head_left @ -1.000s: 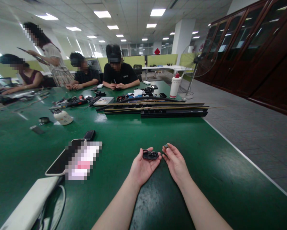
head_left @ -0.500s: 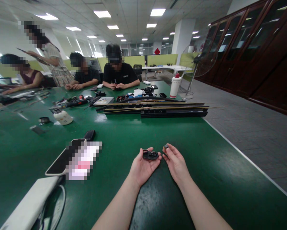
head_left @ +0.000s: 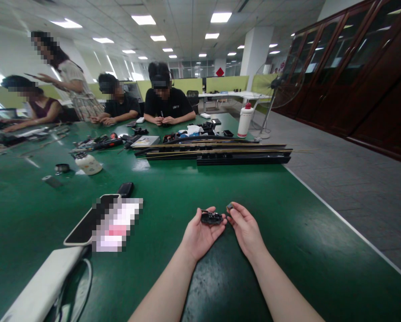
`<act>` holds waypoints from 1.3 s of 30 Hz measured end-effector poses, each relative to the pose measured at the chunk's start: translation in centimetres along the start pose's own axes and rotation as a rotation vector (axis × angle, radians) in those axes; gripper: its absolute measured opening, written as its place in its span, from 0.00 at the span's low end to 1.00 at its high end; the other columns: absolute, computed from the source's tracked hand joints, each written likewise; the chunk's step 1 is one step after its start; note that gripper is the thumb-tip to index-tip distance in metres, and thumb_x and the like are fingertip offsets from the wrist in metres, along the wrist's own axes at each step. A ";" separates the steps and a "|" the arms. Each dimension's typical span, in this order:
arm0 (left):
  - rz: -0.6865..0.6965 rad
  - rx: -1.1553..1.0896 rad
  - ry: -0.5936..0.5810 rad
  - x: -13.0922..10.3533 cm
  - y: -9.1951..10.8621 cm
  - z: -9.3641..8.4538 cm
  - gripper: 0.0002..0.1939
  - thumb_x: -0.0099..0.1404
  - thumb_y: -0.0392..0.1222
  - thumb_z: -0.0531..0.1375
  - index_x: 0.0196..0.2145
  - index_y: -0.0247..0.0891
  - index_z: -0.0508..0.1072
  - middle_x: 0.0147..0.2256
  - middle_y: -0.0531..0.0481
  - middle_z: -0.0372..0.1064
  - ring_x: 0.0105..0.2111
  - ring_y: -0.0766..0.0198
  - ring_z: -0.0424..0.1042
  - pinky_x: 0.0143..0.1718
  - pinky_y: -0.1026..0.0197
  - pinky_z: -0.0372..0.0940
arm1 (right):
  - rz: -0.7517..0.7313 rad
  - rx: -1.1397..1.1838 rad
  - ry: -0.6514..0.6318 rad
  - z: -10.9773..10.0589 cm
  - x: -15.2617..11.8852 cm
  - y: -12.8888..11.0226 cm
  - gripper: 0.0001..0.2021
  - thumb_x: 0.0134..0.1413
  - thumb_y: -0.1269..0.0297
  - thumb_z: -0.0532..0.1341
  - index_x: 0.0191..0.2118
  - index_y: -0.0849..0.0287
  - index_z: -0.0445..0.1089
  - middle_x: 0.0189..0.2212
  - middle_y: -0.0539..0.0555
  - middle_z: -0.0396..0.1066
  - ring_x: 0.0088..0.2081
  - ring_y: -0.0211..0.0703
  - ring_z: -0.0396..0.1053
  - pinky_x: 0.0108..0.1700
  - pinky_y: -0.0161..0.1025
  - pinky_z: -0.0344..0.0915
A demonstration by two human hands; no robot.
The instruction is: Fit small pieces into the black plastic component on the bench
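My left hand, palm up, holds a small dark device part across its fingers, with the thumb against one end. Fine metallic bits show on its upper face, but its exact kind is too small to make out. Close by on the right, my right hand pinches a tiny greyish piece between thumb and forefinger. The fingertips of the two hands nearly meet. Both hands are just above the green table.
To the left lie a phone, a white power strip-like block and a cable. A patterned white jar stands farther back. Long black strips with thin rods cross the table ahead. Several people sit or stand beyond.
My right hand has shifted slightly left with the tiny piece, nearer the dark part. The left hand is almost still. The standing person at the back left has moved an arm.
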State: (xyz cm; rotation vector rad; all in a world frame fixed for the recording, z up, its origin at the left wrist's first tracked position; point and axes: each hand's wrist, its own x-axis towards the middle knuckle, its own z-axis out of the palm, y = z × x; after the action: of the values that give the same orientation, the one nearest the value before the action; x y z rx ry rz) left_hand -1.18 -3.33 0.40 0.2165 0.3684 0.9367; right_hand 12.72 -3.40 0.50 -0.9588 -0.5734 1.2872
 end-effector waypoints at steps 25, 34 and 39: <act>0.060 -0.030 0.115 0.4 -0.3 0.1 0.19 0.66 0.49 0.48 0.32 0.32 0.71 0.35 0.42 0.70 0.38 0.60 0.71 0.44 0.57 0.64 | -0.377 -0.773 -0.339 -0.4 -0.6 0.7 0.12 0.40 0.69 0.64 0.35 0.48 0.74 0.41 0.52 0.71 0.46 0.48 0.65 0.51 0.50 0.58; 0.084 -0.005 0.120 0.4 -0.4 0.0 0.17 0.65 0.47 0.49 0.33 0.32 0.72 0.34 0.44 0.70 0.35 0.63 0.70 0.43 0.59 0.65 | -0.433 -0.915 -0.388 -0.4 -0.7 0.6 0.13 0.42 0.70 0.62 0.37 0.49 0.73 0.43 0.53 0.70 0.48 0.49 0.63 0.52 0.51 0.57; 0.070 -0.014 0.147 0.5 -0.3 0.0 0.18 0.65 0.48 0.49 0.33 0.32 0.71 0.35 0.42 0.70 0.38 0.60 0.71 0.43 0.58 0.65 | -0.371 -0.934 -0.387 -0.5 -0.6 0.5 0.17 0.41 0.72 0.62 0.41 0.54 0.70 0.44 0.55 0.69 0.48 0.47 0.64 0.52 0.49 0.59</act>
State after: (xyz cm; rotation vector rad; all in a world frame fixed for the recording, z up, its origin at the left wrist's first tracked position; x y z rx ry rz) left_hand -0.73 -3.10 0.24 0.1493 0.4919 1.0264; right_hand 12.70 -4.16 -0.14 -1.2646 -1.6618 0.8412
